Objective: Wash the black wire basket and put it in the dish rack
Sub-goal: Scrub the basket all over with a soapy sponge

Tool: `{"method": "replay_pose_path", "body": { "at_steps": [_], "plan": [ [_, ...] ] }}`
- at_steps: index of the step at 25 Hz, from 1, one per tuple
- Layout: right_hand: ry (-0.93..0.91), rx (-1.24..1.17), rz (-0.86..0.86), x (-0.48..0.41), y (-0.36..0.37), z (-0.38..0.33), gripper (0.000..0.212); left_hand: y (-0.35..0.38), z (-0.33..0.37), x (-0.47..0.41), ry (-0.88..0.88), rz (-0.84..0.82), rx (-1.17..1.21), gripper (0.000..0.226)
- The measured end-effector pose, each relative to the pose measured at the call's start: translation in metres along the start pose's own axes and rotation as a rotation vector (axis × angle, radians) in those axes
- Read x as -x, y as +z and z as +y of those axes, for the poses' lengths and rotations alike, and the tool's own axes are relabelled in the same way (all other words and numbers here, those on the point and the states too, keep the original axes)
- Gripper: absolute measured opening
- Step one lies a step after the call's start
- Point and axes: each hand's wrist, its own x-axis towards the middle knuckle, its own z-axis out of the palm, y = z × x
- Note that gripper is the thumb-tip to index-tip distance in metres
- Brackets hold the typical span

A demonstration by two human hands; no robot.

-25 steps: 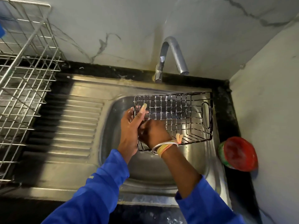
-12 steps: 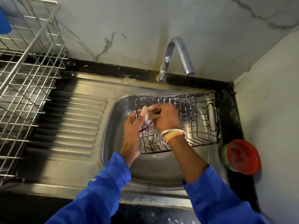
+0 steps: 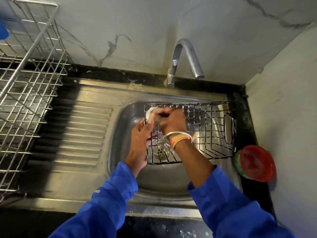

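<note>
Two hands work the basket (image 3: 211, 117) over the sink (image 3: 154, 182): left hand (image 3: 139, 143) grips its end, right hand (image 3: 173, 122) curls round a white pad (image 3: 150, 112). Tap (image 3: 181, 55) behind, rack (image 3: 30, 83) left, red jar (image 3: 255, 163) right.

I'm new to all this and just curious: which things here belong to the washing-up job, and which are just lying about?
In the job: black wire basket, gripped by the left hand; white soapy scrubber in the right hand; sink; tap; dish rack.
Lying about: red-lidded jar right of the sink; blue object at the upper left edge.
</note>
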Motion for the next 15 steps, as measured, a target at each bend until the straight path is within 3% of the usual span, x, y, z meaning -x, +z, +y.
{"method": "replay_pose_path", "body": {
  "at_steps": [3,4,6,9,11,14,15],
  "plan": [
    [0.135,0.256,-0.440,0.019,0.003,0.009,0.011,-0.007,0.002,-0.001,-0.026,0.053,0.045,0.066],
    [0.162,0.219,-0.487,0.024,0.003,0.011,0.017,-0.008,0.003,-0.001,-0.036,0.060,0.048,0.075],
    [0.153,0.035,-0.348,0.015,0.004,0.011,0.018,-0.008,0.004,-0.001,-0.038,0.045,0.022,0.074],
    [0.115,-0.259,-0.038,0.006,0.009,-0.006,0.015,-0.006,0.004,0.001,-0.047,0.010,-0.035,0.043],
    [0.046,-0.192,-0.118,0.015,0.012,-0.004,0.012,-0.010,0.005,0.001,-0.042,0.009,-0.031,0.045],
    [0.077,0.181,-0.441,0.029,0.016,0.014,0.009,-0.017,0.009,0.000,-0.053,0.065,0.040,0.085],
    [0.082,0.225,-0.467,0.030,0.018,0.016,0.007,-0.019,0.010,-0.001,-0.063,0.076,0.058,0.097]
  ]
}}
